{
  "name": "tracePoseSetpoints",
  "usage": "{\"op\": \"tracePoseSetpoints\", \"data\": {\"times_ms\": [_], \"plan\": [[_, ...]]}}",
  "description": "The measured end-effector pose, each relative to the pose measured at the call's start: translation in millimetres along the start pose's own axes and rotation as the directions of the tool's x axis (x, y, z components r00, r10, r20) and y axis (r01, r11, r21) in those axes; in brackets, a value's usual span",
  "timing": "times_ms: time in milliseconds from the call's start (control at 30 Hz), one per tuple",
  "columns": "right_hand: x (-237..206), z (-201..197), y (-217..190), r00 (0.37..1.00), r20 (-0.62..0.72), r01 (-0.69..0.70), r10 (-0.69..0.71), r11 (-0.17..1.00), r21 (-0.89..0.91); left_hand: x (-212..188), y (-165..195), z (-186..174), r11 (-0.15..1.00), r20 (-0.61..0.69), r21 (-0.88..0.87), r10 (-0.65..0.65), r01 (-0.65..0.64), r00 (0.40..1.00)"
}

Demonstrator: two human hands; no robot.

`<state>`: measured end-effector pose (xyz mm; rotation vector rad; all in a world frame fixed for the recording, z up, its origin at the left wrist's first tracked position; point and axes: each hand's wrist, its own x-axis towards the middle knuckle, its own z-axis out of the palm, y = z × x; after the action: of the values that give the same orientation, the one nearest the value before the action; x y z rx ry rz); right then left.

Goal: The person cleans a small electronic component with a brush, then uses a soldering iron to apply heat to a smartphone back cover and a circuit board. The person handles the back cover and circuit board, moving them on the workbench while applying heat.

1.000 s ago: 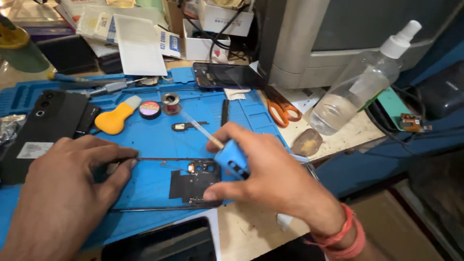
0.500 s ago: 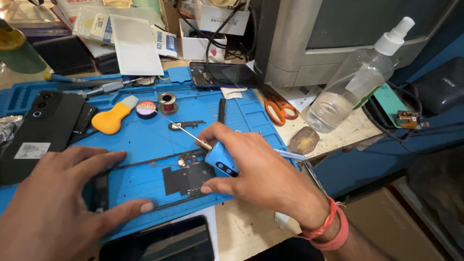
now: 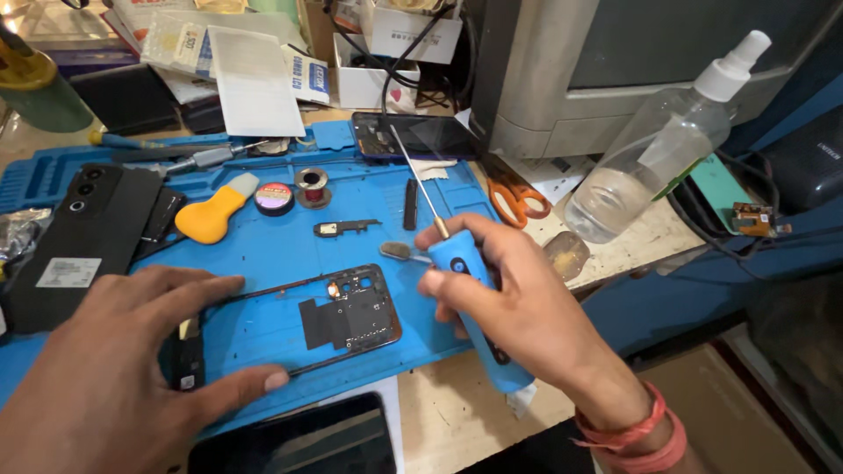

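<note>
Gripping a blue-handled screwdriver (image 3: pixel 470 303), its shaft tilted up, the right hand (image 3: pixel 518 307) was closed above the blue mat's (image 3: pixel 263 250) front-right corner. The left hand (image 3: pixel 114 369), fingers spread, pressed a phone frame (image 3: pixel 338 316) on the mat's front edge, hiding the frame's left end.

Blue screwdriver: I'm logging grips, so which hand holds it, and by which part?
The right hand holds the blue screwdriver by its handle, shaft pointing up. The left hand rests on the phone frame.
</note>
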<state>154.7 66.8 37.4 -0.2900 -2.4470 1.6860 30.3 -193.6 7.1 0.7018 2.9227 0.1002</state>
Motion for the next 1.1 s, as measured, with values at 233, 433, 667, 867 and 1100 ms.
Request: {"op": "tracePoseSetpoints", "data": {"times_ms": [233, 433, 667, 867, 1100], "plan": [[-5, -8, 24, 0.977, 0.210, -0.132, 0.045, 0.898, 0.419, -7, 13, -15, 0.978, -0.136, -0.207, -0.044, 0.015, 0.990], [-6, -4, 26, 0.956, 0.251, -0.255, 0.154, 0.859, 0.444, 12, 16, -18, 0.779, -0.203, -0.232, 0.547, -0.583, 0.812], [-15, -15, 21, 0.917, 0.329, -0.365, 0.224, 0.805, 0.468, 33, 34, -19, 0.765, 0.071, -0.209, 0.634, -0.610, 0.770], [-24, -22, 19, 0.925, 0.361, -0.300, 0.119, 0.812, 0.500, 46, 45, -29, 0.763, 0.102, -0.226, 0.637, -0.605, 0.764], [-5, -22, 17, 0.942, 0.307, -0.274, 0.138, 0.845, 0.459, 61, 51, -39, 0.781, 0.192, -0.218, 0.623, -0.586, 0.759]]}}
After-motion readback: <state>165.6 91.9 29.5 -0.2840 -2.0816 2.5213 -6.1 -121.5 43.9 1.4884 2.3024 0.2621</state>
